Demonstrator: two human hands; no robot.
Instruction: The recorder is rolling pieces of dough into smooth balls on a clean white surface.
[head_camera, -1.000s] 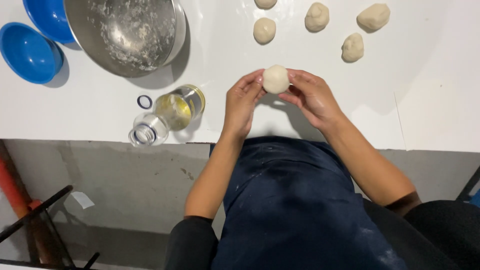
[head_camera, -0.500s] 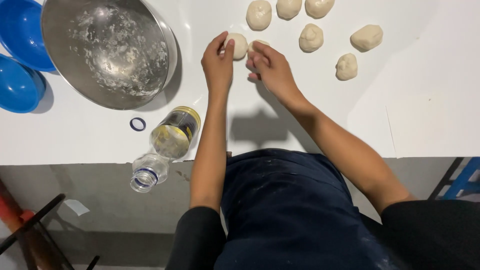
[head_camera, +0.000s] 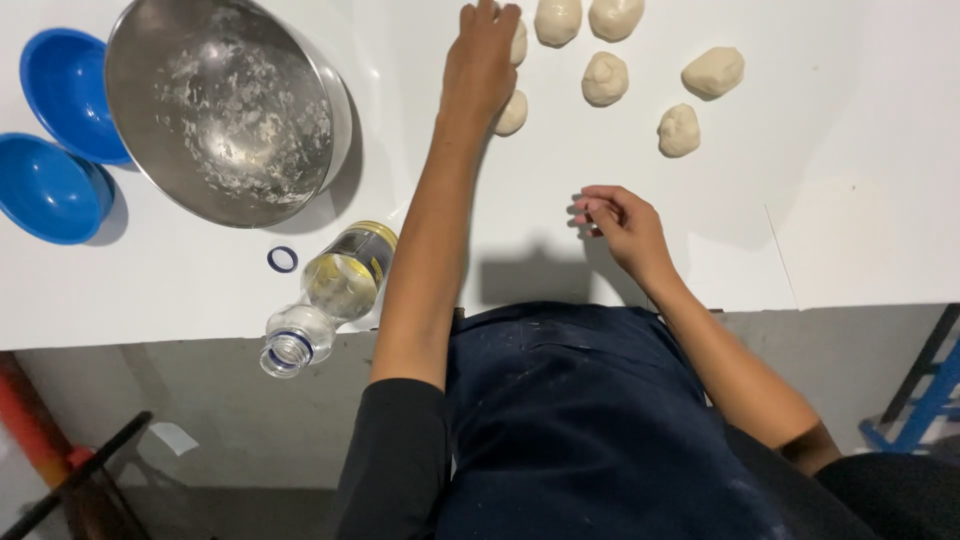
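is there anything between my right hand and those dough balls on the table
Nothing visible. The right hand hovers over bare white table, and the stretch up to the nearest dough balls is open. The left hand already rests on other balls farther left.

Steel mixing bowl (head_camera: 225, 105) is seen top left on the white table (head_camera: 850, 230), inside smeared with flour residue. Two blue bowls (head_camera: 62, 95) are set just left of it, one (head_camera: 50, 190) nearer the table edge, the two touching or overlapping. An uncapped clear plastic bottle (head_camera: 325, 295) is laid on its side at the front edge, neck overhanging. A small blue ring (head_camera: 282, 259) is placed just beside the bottle. Grey floor (head_camera: 200, 450) is seen below the table.
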